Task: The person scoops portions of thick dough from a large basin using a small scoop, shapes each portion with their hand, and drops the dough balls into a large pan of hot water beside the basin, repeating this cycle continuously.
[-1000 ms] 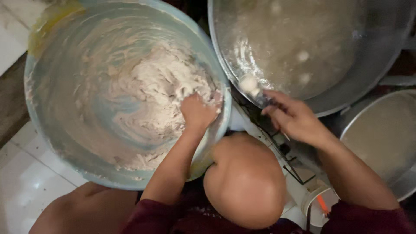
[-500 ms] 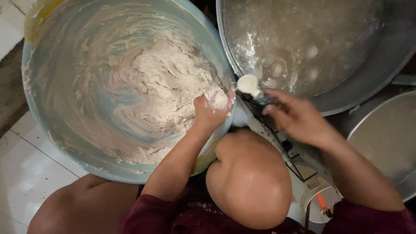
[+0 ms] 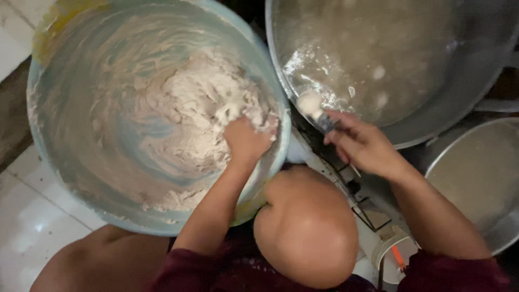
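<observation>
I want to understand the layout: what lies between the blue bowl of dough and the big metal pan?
In the head view, only a narrow dark gap separates the blue bowl from the metal pan; lower down, a stove grate shows.

- Blue bowl (image 3: 65, 178): bare wall from 6 to 9 o'clock; dough (image 3: 205, 108) fills the 3 o'clock side.
- Steel pan (image 3: 459, 103) blocks 1 o'clock.

Cooking area, likely home kitchen: large blue basin (image 3: 70, 178) of wet dough set left, wide metal pans (image 3: 432, 108) right, stove grate (image 3: 351, 189) between, white floor tiles (image 3: 32, 216) near left.
</observation>
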The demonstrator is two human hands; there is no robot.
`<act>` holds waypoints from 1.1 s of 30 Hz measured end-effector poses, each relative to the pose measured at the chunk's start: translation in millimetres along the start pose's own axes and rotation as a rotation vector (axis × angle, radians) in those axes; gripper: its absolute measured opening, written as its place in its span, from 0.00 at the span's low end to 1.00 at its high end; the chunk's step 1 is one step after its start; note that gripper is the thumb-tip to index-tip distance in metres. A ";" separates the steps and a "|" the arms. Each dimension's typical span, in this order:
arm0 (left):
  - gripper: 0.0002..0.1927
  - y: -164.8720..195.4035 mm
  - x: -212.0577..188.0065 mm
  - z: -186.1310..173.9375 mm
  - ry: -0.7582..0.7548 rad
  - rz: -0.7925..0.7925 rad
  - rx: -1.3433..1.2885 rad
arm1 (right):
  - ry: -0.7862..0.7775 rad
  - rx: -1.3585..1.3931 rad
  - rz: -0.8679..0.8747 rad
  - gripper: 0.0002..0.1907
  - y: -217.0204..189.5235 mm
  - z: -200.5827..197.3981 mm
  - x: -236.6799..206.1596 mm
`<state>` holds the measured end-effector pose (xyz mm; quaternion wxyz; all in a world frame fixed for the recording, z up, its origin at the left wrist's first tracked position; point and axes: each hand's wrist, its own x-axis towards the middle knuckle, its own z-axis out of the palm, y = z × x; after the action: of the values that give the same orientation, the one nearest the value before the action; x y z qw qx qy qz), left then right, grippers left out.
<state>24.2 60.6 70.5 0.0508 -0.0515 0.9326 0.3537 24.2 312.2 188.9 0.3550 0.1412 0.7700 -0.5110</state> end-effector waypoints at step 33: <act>0.07 -101.4 -31.3 6.6 0.086 0.110 0.228 | -0.264 0.142 -0.020 0.23 -34.5 14.2 36.1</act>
<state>68.9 -8.6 3.3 -0.0034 -0.0093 0.9694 0.2452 -15.7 279.2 184.4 0.4372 0.0896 0.6799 -0.5819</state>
